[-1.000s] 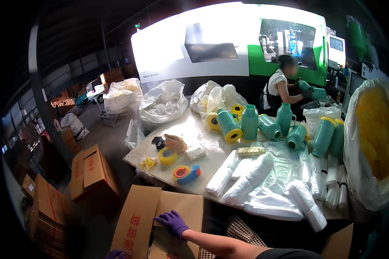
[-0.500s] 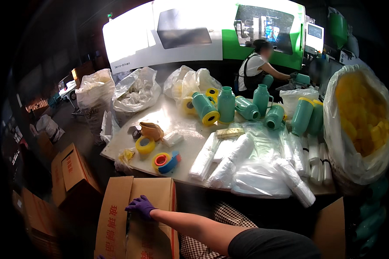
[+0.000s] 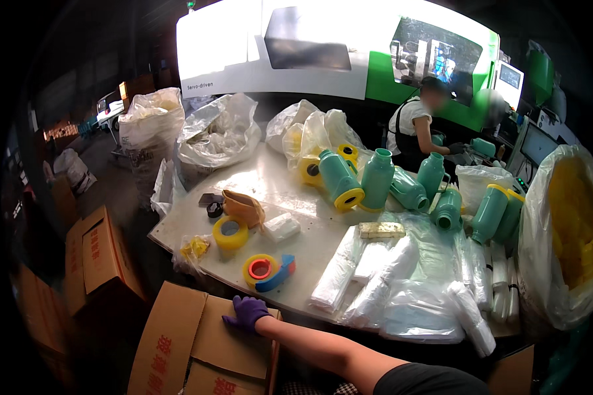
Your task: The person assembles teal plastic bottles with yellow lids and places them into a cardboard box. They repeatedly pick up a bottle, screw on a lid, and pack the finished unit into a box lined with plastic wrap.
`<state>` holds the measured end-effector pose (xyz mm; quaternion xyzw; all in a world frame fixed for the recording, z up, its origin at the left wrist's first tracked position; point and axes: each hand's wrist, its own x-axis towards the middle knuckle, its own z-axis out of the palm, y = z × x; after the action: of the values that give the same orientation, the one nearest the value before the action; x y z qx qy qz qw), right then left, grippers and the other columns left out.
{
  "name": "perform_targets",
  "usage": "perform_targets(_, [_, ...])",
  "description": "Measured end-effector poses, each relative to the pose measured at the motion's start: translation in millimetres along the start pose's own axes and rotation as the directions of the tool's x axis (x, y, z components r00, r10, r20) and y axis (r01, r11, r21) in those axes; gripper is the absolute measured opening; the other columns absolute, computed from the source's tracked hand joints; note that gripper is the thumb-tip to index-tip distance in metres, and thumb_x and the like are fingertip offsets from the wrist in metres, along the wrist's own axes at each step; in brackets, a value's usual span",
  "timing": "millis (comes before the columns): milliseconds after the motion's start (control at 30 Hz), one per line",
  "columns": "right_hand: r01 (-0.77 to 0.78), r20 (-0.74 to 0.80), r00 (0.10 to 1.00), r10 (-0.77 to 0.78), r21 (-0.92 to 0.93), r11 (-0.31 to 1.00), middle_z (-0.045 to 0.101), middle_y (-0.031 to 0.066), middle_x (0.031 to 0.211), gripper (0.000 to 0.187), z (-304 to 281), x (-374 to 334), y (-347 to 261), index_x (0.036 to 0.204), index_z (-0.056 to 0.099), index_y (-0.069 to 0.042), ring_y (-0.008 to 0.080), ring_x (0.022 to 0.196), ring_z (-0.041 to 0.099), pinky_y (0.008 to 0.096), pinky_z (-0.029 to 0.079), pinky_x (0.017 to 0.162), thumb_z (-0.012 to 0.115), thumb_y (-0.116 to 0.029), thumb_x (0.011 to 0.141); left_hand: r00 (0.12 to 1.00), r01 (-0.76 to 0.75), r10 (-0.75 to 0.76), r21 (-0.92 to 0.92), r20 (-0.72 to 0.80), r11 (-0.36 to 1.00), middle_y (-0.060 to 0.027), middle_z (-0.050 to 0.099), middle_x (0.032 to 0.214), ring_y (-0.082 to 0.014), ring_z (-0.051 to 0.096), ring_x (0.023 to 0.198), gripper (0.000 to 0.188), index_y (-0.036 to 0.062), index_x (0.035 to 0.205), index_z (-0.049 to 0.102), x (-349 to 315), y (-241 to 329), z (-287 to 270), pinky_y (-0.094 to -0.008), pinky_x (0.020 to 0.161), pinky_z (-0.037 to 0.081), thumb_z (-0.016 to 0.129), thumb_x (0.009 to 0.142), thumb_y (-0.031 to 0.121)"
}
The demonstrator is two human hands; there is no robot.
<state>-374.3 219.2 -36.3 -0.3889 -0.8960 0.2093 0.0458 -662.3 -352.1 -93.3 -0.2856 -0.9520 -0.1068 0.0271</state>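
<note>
My right hand (image 3: 247,314), in a purple glove, rests on top of a brown cardboard box (image 3: 234,332) at the lower left of the head view. Its fingers lie spread on the cardboard near the far edge, holding nothing. Red printing runs along the box's left flap (image 3: 161,342). A narrow gap shows between the top flaps. My left hand is out of the picture. Just beyond the box, on the table, are a blue tape dispenser with a red core (image 3: 270,273) and a yellow roll of tape (image 3: 230,232).
On the table (image 3: 244,184) are green flask bodies (image 3: 378,178) and packs of clear plastic bags (image 3: 382,283). A sack of yellow parts (image 3: 573,230) stands right. More cardboard boxes (image 3: 102,263) stand left. A co-worker (image 3: 412,128) is beyond the table by a large machine (image 3: 323,46).
My right hand has slid to the right and toward the box's far edge. The box's top flaps sit closer together. The whole view has shifted, with the table appearing lower and further right.
</note>
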Motion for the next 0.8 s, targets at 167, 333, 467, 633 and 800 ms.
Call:
perform_targets(167, [-0.093, 0.258, 0.964, 0.060, 0.119, 0.988, 0.072, 0.0251, 0.096, 0.084, -11, 13, 6, 0.110, 0.062, 0.002, 0.0420, 0.096, 0.070, 0.0501, 0.054, 0.085, 0.042, -0.078, 0.089, 1.000, 0.007, -0.006, 0.059, -0.017, 0.998, -0.0147, 0.040, 0.157, -0.0313, 0.038, 0.144, 0.067, 0.0147, 0.153, 0.042, 4, -10, -28, -0.0481, 0.115, 0.033, 0.054, 0.099, 0.052])
perform_targets(333, [-0.111, 0.252, 0.964, 0.083, 0.097, 0.989, 0.068, 0.0287, 0.093, 0.076, -20, 10, 14, 0.086, 0.071, 0.000, 0.0468, 0.096, 0.064, 0.0532, 0.049, 0.086, 0.037, -0.068, 0.097, 1.000, 0.017, -0.018, 0.054, 0.015, 0.998, -0.0132, 0.042, 0.156, -0.0306, 0.041, 0.142, 0.066, 0.0147, 0.152, 0.043, 0, 11, -61, -0.0473, 0.114, 0.035, 0.052, 0.100, 0.053])
perform_targets(467, [-0.159, 0.200, 0.969, 0.143, 0.064, 0.985, 0.066, 0.0284, 0.087, 0.075, -17, 23, -1, 0.082, 0.071, -0.001, 0.0487, 0.091, 0.063, 0.0545, 0.049, 0.080, 0.030, -0.061, 0.102, 0.998, 0.062, -0.063, 0.044, 0.030, 0.997, -0.0120, 0.044, 0.154, -0.0301, 0.043, 0.140, 0.065, 0.0148, 0.151, 0.043, -11, 24, -78, -0.0466, 0.113, 0.037, 0.051, 0.100, 0.053])
perform_targets(633, [-0.032, 0.193, 0.980, 0.052, -0.105, 0.994, 0.068, 0.0249, 0.088, 0.068, -77, 40, -108, 0.086, 0.073, -0.005, 0.0477, 0.092, 0.064, 0.0550, 0.049, 0.081, 0.032, -0.058, 0.103, 0.991, 0.123, -0.119, -0.075, 0.065, 0.990, -0.0106, 0.046, 0.152, -0.0294, 0.045, 0.138, 0.064, 0.0149, 0.150, 0.044, -19, 37, -81, -0.0458, 0.112, 0.038, 0.050, 0.100, 0.053])
perform_targets(800, [0.219, 0.183, 0.963, -0.196, -0.114, 0.969, 0.069, 0.0245, 0.092, 0.068, -176, 66, -268, 0.089, 0.072, -0.007, 0.0443, 0.092, 0.066, 0.0524, 0.052, 0.081, 0.034, -0.062, 0.100, 0.977, 0.210, -0.190, -0.306, 0.094, 0.929, -0.0091, 0.048, 0.150, -0.0287, 0.047, 0.135, 0.063, 0.0149, 0.149, 0.045, -5, 64, -93, -0.0450, 0.111, 0.040, 0.049, 0.101, 0.054])
